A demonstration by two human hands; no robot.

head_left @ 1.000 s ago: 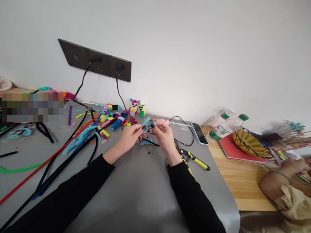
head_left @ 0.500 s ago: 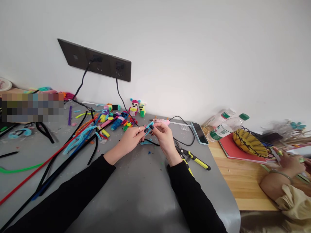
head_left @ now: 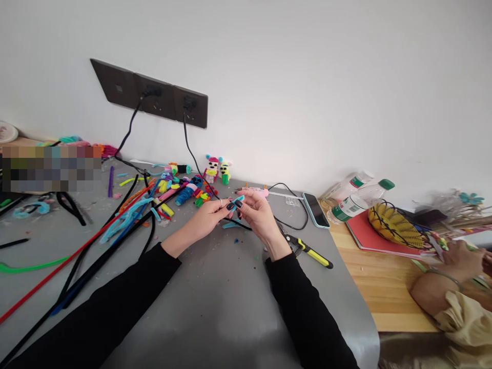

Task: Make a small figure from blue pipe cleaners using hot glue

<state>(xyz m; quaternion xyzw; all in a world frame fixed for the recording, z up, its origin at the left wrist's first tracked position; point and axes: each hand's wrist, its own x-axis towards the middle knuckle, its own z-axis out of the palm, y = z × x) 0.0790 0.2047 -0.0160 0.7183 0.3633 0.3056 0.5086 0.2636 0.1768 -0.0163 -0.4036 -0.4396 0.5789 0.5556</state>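
Between both hands is a short light-blue pipe cleaner, folded or bent. My left hand pinches it from the left with thumb and fingers. My right hand grips it from the right, its thumb close to the left thumb; some fingertips are hidden. Just behind the right hand lies a pink glue gun, partly covered. Yellow-and-black pliers rest beside my right wrist. Another light-blue piece lies on the grey mat under the hands.
Several long pipe cleaners spread over the left side. Two small fuzzy figures stand by the wall. On the right are a phone, plastic bottles, a yellow basket and another person's hand. Black cords run from the wall sockets.
The light-blue pipe cleaner shows less above my fingers and looks bent closer together. My right wrist has shifted slightly right, covering one pliers handle.
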